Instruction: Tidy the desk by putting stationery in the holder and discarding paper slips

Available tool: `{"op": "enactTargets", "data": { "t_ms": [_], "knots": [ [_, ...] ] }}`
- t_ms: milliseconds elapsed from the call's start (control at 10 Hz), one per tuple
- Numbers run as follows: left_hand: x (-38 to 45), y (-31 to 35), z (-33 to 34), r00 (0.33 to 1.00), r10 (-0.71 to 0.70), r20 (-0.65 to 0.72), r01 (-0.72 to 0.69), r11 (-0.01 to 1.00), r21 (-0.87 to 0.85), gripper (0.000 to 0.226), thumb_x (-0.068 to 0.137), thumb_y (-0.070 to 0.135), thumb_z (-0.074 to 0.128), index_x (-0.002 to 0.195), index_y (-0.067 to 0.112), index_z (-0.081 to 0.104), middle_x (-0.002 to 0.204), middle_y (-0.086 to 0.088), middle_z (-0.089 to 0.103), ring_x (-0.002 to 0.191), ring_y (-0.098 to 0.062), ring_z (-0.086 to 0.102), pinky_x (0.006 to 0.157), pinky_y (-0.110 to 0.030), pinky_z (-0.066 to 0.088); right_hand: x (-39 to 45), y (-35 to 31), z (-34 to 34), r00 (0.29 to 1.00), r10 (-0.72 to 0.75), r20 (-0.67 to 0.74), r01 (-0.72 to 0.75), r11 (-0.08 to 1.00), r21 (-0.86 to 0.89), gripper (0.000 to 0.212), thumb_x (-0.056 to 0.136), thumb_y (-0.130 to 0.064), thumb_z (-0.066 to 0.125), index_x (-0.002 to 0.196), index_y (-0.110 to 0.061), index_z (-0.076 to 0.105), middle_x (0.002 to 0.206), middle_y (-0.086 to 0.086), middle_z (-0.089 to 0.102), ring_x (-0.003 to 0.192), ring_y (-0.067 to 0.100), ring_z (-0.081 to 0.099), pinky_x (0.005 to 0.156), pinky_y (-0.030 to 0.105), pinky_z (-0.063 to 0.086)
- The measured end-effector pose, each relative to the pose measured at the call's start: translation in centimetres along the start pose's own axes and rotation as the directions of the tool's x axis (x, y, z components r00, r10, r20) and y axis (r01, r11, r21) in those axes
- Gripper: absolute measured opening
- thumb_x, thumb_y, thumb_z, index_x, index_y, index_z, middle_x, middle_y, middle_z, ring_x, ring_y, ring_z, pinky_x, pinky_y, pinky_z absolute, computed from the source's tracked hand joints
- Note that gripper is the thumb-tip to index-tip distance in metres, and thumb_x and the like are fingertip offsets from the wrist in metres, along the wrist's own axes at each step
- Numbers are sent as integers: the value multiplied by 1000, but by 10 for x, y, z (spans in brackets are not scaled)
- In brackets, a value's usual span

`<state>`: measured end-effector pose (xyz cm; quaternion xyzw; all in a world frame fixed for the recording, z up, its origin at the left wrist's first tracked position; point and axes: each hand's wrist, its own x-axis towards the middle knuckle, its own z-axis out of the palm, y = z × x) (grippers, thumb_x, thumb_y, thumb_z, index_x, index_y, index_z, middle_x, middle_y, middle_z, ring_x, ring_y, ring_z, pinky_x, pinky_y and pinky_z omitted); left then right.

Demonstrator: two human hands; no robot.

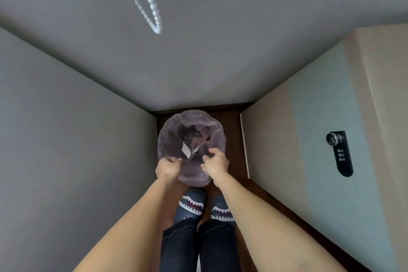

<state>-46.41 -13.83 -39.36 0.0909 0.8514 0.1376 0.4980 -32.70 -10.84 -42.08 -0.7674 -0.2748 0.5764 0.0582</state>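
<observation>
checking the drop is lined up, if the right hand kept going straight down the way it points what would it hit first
Most likely the bin's plastic liner: the right hand hovers over the near rim of the bin, fingers pointing down into it. A white paper slip lies just left of that line, so depth being unclear, it might touch that instead.

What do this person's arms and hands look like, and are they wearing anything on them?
Both arms are bare from as far up as the picture shows down to the wrist: no sleeves in view. The left hand and right hand wear no gloves, and no watch, bracelet or ring can be made out. Lower down, the person wears dark jeans and dark slippers printed with shark teeth.
</observation>
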Motion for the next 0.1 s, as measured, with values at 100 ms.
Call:
{"op": "enactTargets", "data": {
  "t_ms": [100],
  "knots": [
    [-1, 5, 0, 1000, 31, -3, -31, 997, -72, 11, 80, 21, 58, 76, 16, 66, 100, -16, 74, 101, -37, 67, 97, -46, 53, -2, -5, -4, 999, -21, -37, 22, 1000, 16, 26, 83, -15, 61, 108, -24, 62, 113, 15, 64, 99, 33, 67, 86, 46, 58]
  ]
}}
